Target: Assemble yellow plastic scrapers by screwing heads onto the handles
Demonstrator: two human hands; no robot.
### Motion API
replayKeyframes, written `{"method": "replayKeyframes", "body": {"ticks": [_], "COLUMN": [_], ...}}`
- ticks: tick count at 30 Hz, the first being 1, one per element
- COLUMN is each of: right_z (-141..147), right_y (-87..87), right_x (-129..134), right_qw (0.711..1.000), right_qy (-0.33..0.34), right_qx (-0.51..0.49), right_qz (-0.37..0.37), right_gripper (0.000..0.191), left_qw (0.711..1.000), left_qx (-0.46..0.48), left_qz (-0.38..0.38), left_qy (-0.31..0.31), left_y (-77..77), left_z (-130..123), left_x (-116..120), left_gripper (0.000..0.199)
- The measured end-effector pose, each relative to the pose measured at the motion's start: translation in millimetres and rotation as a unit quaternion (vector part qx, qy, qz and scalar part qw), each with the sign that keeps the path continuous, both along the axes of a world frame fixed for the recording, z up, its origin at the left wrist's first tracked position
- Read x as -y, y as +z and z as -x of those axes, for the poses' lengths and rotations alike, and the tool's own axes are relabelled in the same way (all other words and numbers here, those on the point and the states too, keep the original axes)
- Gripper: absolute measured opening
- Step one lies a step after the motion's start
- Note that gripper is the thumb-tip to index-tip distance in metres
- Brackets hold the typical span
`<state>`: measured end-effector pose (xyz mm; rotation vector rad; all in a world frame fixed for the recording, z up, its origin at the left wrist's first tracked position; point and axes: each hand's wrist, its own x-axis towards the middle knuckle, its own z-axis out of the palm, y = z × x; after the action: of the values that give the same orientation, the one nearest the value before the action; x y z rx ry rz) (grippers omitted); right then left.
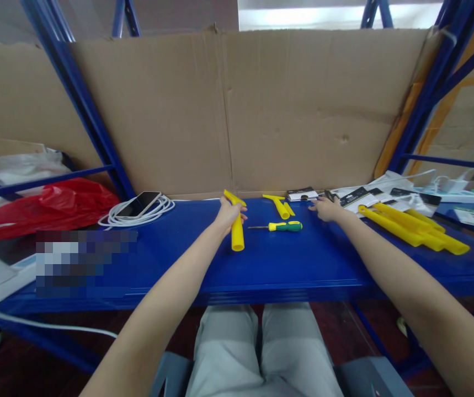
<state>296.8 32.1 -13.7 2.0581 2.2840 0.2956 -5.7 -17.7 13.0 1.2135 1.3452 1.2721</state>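
My left hand [225,214] is closed around a yellow T-shaped plastic handle [237,234], its crosspiece above my fingers and its round tube end pointing toward me. To its right lies a screwdriver [285,226] with a green and yellow grip, its shaft toward my left hand. Behind that, a second yellow T-shaped piece [280,206] rests beside a small yellow strip [289,209]. My right hand [328,209] reaches low over the table, fingers stretched out and apart, with nothing visible in them. A small dark object [330,195] is just behind it.
Several yellow handles [414,227] lie in a pile at right, by black-and-white packets [361,197]. A phone [140,204] sits on a coiled white cable [154,216] at left, near a red plastic bag [60,204]. Cardboard [170,110] and blue posts [90,121] close off the back.
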Motion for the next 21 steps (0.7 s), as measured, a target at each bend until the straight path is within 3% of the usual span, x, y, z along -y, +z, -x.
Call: {"method": "replayKeyframes", "body": {"ticks": [6, 15, 21], "right_z": [2.3, 3.1, 9.0], "right_y": [-1.2, -2.6, 1.0], "right_x": [3.3, -3.5, -1.3], "right_qw": [1.0, 1.0, 0.999], "right_qy": [-0.001, 0.006, -0.009], "right_qx": [-0.019, -0.016, -0.032], "right_qz": [0.02, 0.015, 0.02], "right_gripper": [0.055, 0.045, 0.05], "left_qw": [0.998, 0.997, 0.996], "left_qx": [-0.047, -0.047, -0.046], "left_qz": [0.007, 0.014, 0.013], "left_qy": [-0.038, -0.067, -0.07], "left_y": [-10.0, -11.4, -10.5], "left_z": [-6.9, -9.8, -10.3], "left_x": [1.1, 2.0, 4.2], "left_gripper": [0.045, 0.054, 0.054]}}
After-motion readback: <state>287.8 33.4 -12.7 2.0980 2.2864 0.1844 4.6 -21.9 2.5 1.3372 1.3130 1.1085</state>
